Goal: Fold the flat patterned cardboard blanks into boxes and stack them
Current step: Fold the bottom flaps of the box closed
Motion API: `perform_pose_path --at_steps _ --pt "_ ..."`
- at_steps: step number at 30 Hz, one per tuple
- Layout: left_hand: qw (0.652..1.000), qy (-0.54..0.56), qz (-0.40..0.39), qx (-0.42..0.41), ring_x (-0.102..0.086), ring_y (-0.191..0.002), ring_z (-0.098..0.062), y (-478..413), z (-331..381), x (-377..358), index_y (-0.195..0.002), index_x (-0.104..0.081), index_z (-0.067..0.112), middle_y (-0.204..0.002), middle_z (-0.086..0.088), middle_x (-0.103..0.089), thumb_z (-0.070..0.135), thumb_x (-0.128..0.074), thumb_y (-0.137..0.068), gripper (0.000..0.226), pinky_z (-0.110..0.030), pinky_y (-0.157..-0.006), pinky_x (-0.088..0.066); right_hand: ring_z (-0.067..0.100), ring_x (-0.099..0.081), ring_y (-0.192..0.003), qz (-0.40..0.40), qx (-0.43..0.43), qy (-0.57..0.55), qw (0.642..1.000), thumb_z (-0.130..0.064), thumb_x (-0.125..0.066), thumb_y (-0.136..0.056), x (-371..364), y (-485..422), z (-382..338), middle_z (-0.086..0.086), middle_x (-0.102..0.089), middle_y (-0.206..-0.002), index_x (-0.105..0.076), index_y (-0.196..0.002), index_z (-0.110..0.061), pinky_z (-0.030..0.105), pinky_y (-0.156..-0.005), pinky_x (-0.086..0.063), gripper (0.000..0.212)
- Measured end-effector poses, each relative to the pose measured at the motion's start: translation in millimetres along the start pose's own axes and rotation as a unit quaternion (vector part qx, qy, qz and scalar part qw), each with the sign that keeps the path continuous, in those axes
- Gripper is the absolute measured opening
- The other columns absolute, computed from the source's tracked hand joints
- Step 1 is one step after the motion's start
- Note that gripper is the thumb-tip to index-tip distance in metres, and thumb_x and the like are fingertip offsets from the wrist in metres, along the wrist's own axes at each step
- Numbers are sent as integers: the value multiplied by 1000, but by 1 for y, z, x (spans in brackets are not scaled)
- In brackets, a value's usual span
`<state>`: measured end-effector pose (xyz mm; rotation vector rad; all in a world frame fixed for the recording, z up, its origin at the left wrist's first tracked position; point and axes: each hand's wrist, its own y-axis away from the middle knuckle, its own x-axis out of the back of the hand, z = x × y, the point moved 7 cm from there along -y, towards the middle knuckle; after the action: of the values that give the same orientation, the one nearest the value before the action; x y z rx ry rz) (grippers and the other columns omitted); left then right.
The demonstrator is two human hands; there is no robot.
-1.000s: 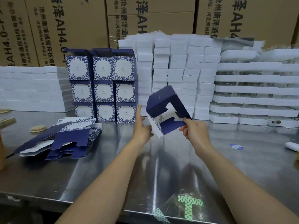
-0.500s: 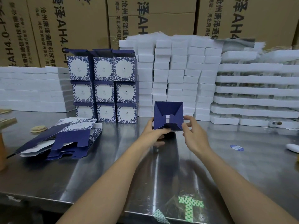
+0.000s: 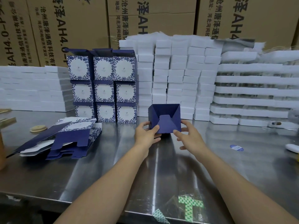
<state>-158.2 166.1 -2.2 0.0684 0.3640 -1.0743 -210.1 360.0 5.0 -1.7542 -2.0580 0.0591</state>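
A dark blue box [image 3: 165, 117] stands on the steel table [image 3: 113, 167], its folded bottom flaps turned toward me. My left hand [image 3: 145, 135] grips its left edge, thumb on the front flap. My right hand [image 3: 191, 138] touches the lower right corner with thumb and index finger, the other fingers spread free. A pile of flat patterned blanks [image 3: 69, 138] lies to the left. Behind it, folded blue-and-white boxes [image 3: 103, 89] are stacked three high in three columns.
White foam blocks [image 3: 178, 78] rise in stacks behind the box, with lower white stacks at left [image 3: 32, 88] and trays at right [image 3: 250, 94]. Brown cartons [image 3: 72, 21] form the back wall. A wooden disc [image 3: 38, 128], a blue sticker [image 3: 236, 147] and green tape [image 3: 189, 207] lie on the table.
The box came down from mid-air onto the table and turned bottom toward me. Its bottom flaps went from open to folded shut. My right hand's fingers loosened and spread.
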Motion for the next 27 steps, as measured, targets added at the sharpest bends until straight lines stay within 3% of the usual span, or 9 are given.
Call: perform_pose_path --at_steps 3,6,8,12,16,18,21,23,27 --pt "1000 19 14 1 -78 -90 -32 0 1 2 -132 -56 14 -109 -11 -75 1 -76 -95 44 -28 -63 -64 20 -75 -96 3 -77 -44 996 -52 -75 -94 -3 3 5 5 -63 -133 -47 -152 -18 32 -60 -62 74" --pt "999 40 5 -15 -78 -90 -29 3 5 -3 -130 -58 11 -109 -12 -76 -4 -75 -94 43 -28 -63 -64 25 -79 -85 -36 -162 -87 982 -66 -74 -88 -11 11 13 13 -74 -114 -64 -127 -6 33 -60 -63 72" --pt "999 41 -4 -35 -77 -91 -28 5 10 -7 -126 -59 11 -113 -14 -75 -8 -73 -93 41 -28 -63 -64 20 -76 -69 -53 -178 -127 974 -67 -70 -90 -17 14 12 12 -80 -93 -72 -111 -3 29 -54 -58 67" --pt "997 14 -28 -71 -76 -95 -27 9 16 -14 -119 -59 16 -128 -18 -67 -7 -74 -92 39 -31 -69 -66 9 -56 -46 9 -143 -200 969 -43 -66 -102 -16 6 5 -1 -65 -60 -74 -96 -2 20 -45 -42 42" --pt "998 -5 -49 -45 -79 -89 -25 11 12 -20 -126 -56 18 -126 -14 -70 1 -76 -93 42 -36 -76 -66 7 -46 -44 44 -117 -232 965 -26 -62 -105 -9 4 2 -5 -58 -55 -70 -97 -3 18 -43 -39 26" --pt "997 -20 -68 21 -80 -82 -23 12 3 -23 -127 -57 14 -114 -10 -72 18 -78 -95 37 -36 -72 -65 6 -46 -45 48 -111 -237 964 -27 -62 -104 -7 5 0 -5 -58 -56 -71 -95 -4 19 -44 -39 26" --pt "984 -104 -118 84 -72 -63 -16 18 -6 -29 -88 -64 15 -71 1 -63 44 -66 -100 32 -29 -63 -50 8 -48 -46 39 -112 -237 964 -30 -64 -103 -8 7 -2 -4 -59 -59 -73 -95 -4 21 -45 -39 29" --pt "980 -125 -137 65 -64 -55 -12 20 -5 -36 -75 -58 18 -56 4 -52 41 -54 -105 38 -28 -60 -42 10 -49 -46 30 -122 -238 963 -34 -65 -102 -10 9 -2 -4 -58 -59 -73 -93 -6 22 -46 -38 31" --pt "983 -125 -129 27 -58 -52 -11 18 2 -37 -72 -53 20 -52 6 -43 34 -49 -108 39 -29 -60 -38 11 -49 -50 -22 -133 -262 956 -37 -65 -98 -17 13 -10 -2 -57 -61 -71 -82 -12 23 -47 -36 31"
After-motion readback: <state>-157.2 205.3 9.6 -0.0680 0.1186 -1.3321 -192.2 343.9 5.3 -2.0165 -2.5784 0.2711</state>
